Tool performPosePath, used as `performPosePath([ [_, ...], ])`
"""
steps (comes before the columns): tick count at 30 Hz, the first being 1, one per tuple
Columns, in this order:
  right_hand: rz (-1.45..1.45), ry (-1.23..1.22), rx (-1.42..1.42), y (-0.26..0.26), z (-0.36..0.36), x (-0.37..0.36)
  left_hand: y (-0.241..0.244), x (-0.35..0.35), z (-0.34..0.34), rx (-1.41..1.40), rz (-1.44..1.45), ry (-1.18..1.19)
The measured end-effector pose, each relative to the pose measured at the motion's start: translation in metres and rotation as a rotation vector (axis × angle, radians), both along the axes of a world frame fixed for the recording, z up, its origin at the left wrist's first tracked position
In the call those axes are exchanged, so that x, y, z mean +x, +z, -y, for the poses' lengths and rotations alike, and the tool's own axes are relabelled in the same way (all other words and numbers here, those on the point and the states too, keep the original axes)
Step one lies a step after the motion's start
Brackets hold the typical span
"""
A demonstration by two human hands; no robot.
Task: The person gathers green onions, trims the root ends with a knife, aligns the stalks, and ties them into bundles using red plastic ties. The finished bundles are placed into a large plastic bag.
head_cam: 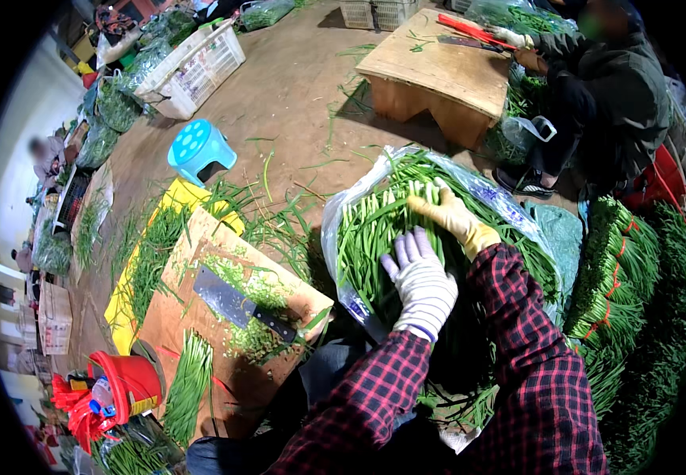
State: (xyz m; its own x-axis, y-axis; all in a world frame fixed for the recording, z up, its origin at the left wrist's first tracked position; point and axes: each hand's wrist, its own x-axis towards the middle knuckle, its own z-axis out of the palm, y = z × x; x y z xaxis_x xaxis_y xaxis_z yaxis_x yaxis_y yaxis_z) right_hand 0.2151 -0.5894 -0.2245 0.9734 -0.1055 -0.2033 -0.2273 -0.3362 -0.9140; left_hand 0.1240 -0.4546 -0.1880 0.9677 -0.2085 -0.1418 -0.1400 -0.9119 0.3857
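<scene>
Green stalks, apparently garlic chives (pixel 366 237), fill a clear plastic bag (pixel 334 219) before me, their pale cut ends facing up and away. My left hand (pixel 423 285), in a white striped glove with lilac fingers, lies on the stalks with its thumb apart. Just beyond it, my right hand (pixel 452 217), in a yellowish glove, spreads its fingers over the pale ends; whether it grips any is unclear. A cleaver (pixel 224 297) rests on the wooden board (pixel 164 297) at left among chopped pale bits (pixel 259 285). A loose bunch of chives (pixel 191 380) lies on the board's near side.
Bunches tied with red strips (pixel 607 279) are stacked at right. A blue stool (pixel 197 148), a yellow sheet (pixel 120 314) and a red bucket (pixel 135 380) stand or lie leftward. Beyond, a person (pixel 610 101) sits by a wooden table (pixel 438 65). White crates (pixel 194 71) stand farther back.
</scene>
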Motion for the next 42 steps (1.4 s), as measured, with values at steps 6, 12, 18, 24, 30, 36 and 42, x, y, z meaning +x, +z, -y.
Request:
performPosePath([
  [6, -0.177, -0.173, -0.316, 0.025, -0.009, -0.005, -0.007, -0.01, 0.015, -0.048, -0.024, -0.13],
  [12, -0.005, -0.305, 0.361, 0.027, 0.008, -0.029, 0.023, 0.024, -0.021, -0.496, 0.17, 0.04],
  [18, 0.045, -0.332, 0.601, 0.04, 0.019, -0.05, 0.017, 0.034, -0.026, -0.79, 0.073, 0.249],
  [24, 0.074, -0.239, 0.747, 0.042, 0.028, -0.061, -0.021, 0.037, -0.002, -1.229, -0.325, 0.155],
  [30, -0.03, -0.404, 0.823, 0.046, 0.016, -0.064, -0.067, 0.061, 0.007, -1.324, -0.741, 0.254],
  [36, -0.053, -0.334, 0.924, 0.013, 0.035, -0.073, -0.039, 0.053, -0.008, -1.391, -1.007, 0.228],
  [42, -0.111, -0.41, 0.661, 0.04, 0.022, -0.069, -0.067, 0.041, 0.026, -1.14, -0.775, 0.318],
])
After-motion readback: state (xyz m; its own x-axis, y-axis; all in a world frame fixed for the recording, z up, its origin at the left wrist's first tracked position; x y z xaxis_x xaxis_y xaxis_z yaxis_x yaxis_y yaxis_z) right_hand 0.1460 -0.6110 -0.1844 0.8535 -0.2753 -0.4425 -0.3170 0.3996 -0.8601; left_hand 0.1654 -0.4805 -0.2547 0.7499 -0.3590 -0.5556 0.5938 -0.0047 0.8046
